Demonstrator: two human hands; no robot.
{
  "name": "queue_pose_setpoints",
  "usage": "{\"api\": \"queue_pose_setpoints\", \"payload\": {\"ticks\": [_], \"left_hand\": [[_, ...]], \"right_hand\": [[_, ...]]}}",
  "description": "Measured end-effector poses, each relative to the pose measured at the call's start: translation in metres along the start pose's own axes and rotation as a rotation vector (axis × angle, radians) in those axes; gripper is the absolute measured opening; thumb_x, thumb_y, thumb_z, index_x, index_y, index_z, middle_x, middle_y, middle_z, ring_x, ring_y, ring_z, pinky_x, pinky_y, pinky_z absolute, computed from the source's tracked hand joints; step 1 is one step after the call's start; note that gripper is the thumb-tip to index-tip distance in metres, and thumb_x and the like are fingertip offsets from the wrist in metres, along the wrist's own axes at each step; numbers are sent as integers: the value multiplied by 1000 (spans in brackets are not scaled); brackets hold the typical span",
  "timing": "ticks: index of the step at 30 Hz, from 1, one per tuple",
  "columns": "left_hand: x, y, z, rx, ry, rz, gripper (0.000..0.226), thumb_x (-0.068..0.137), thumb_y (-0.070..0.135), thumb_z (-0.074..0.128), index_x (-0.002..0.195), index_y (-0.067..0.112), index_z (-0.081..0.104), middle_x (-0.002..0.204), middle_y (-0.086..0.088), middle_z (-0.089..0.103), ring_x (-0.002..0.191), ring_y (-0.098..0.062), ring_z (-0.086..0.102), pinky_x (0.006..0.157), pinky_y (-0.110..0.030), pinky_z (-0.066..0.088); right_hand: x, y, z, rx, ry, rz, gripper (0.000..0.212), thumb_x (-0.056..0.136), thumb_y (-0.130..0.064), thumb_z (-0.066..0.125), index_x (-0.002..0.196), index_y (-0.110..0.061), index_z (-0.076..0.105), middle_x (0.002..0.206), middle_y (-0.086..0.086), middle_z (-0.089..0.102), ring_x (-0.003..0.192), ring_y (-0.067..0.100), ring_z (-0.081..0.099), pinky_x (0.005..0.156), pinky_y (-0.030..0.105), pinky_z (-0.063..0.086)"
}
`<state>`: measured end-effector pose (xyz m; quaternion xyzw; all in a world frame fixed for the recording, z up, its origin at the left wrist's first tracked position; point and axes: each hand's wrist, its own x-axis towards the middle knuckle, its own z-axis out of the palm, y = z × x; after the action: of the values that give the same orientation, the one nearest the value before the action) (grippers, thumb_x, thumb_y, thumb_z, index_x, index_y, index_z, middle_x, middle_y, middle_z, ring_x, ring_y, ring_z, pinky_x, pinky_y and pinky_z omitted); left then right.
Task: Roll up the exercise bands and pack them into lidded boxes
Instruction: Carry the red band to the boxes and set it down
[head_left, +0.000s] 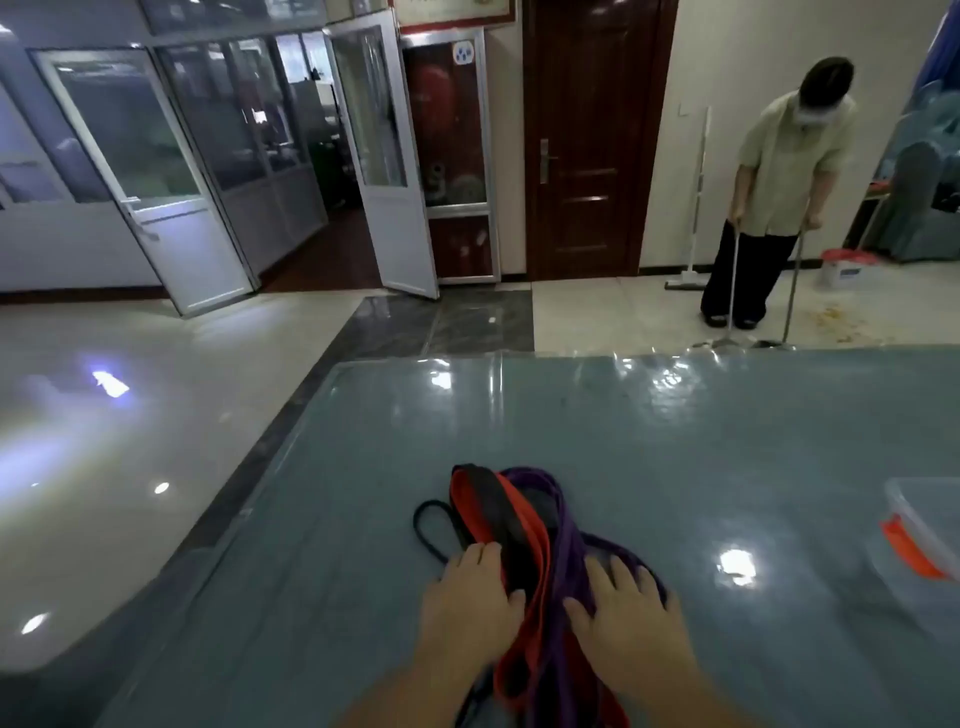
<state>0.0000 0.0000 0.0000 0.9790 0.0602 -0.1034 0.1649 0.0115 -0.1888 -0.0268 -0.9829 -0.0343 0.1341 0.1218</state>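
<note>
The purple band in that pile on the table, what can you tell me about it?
The purple band is a wide, flat, rubbery-looking strap, unrolled and lying in loose loops on the grey-blue table. It is tangled with a red band and black bands. The right hand rests on it, fingers spread; the left hand lies flat on the bands beside it.

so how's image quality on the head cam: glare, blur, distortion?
Head view: ceiling lights glare off the glossy table and floor; wide-angle bends the table edge; the clear box at right is soft; bands and both hands are reasonably sharp.
</note>
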Motion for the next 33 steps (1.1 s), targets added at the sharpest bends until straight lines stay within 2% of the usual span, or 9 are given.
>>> {"api": "queue_pose_setpoints", "payload": {"ticks": [4, 12, 16, 19, 22, 25, 29, 33], "left_hand": [[-7, -3, 28, -2, -59, -59, 65, 98, 52, 48, 155, 25, 33, 155, 3, 43, 139, -23, 46, 111, -45, 43], [-16, -11, 70, -27, -189, -115, 67, 100, 49, 48, 159, 23, 28, 159, 0, 41, 142, -25, 44, 115, -45, 40], [1, -18, 80, -31, -215, -110, 61, 101, 47, 49, 154, 22, 34, 154, 0, 45, 139, -24, 46, 112, -43, 42], [19, -25, 90, -38, -255, -90, 64, 101, 47, 49, 157, 22, 31, 158, -1, 42, 140, -25, 46, 113, -44, 43], [36, -32, 98, -43, -298, -70, 63, 101, 46, 50, 157, 21, 32, 158, -1, 42, 140, -26, 47, 112, -46, 44], [52, -41, 105, -73, -317, -46, 58, 102, 40, 52, 155, 19, 37, 153, -5, 48, 136, -27, 49, 111, -45, 44], [72, -54, 117, -133, -354, -3, 54, 102, 32, 54, 153, 17, 42, 148, -7, 52, 133, -27, 51, 110, -38, 44], [89, -64, 125, -230, -395, 33, 47, 102, 33, 54, 148, 22, 50, 146, -3, 56, 130, -22, 56, 108, -36, 47]], "right_hand": [[1, 24, 17, -15, -22, -6, 73, 101, -68, 24, 164, -34, 15, 172, 1, 21, 158, 32, 19, 125, 54, 22], [1, 38, 51, -24, -139, -57, 69, 102, -62, 30, 163, -30, 18, 170, 0, 23, 154, 29, 26, 121, 50, 32], [12, 31, 62, -10, -134, -64, 66, 102, -59, 35, 159, -29, 26, 164, -1, 33, 149, 28, 35, 117, 50, 38], [26, 20, 67, -6, -143, -62, 63, 102, -57, 37, 157, -27, 31, 158, -1, 40, 144, 27, 40, 113, 49, 43], [42, 11, 73, -11, -138, -72, 55, 104, -52, 42, 149, -21, 42, 147, 3, 50, 135, 28, 46, 106, 46, 48], [60, 2, 82, -12, -121, -72, 44, 103, -46, 47, 134, -16, 54, 133, 6, 57, 123, 28, 50, 104, 41, 47], [82, -16, 93, 25, -111, -47, 39, 103, -38, 51, 132, -12, 55, 128, 9, 61, 117, 29, 55, 108, 38, 41], [102, -32, 101, 188, -140, 96, 31, 101, -35, 57, 120, -11, 57, 118, 12, 64, 108, 31, 62, 96, 43, 52]]}}
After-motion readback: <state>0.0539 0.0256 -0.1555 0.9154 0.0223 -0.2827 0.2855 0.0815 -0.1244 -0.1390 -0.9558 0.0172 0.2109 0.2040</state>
